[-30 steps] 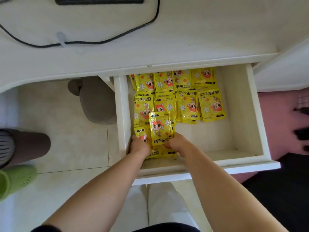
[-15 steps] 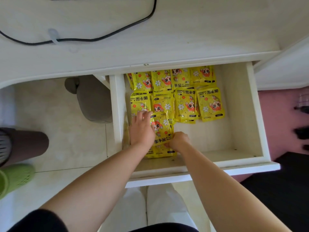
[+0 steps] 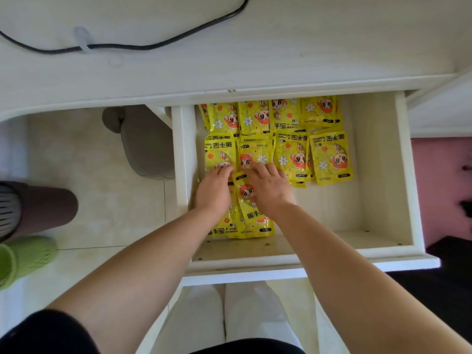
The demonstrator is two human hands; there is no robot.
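Observation:
An open white drawer (image 3: pixel 403 180) holds several yellow hand-warmer packets (image 3: pixel 329 154) laid in rows along its back and left side. A near stack of packets (image 3: pixel 251 213) lies at the front left. My left hand (image 3: pixel 213 191) lies flat on the left of that stack, fingers stretched toward the middle row. My right hand (image 3: pixel 270 187) lies flat on the stack's right part, its fingers reaching the packet behind. Neither hand grips a packet.
The white desk top (image 3: pixel 255 60) above the drawer carries a black cable (image 3: pixel 153 46). A grey stool (image 3: pixel 145 144) stands under the desk to the left. A green slipper (image 3: pixel 23 259) lies on the tiled floor. The drawer's right half shows bare wood.
Both hands have moved from the packets' near edge farther into the drawer. The right hand has opened from a curled hold and now lies flat on the stack.

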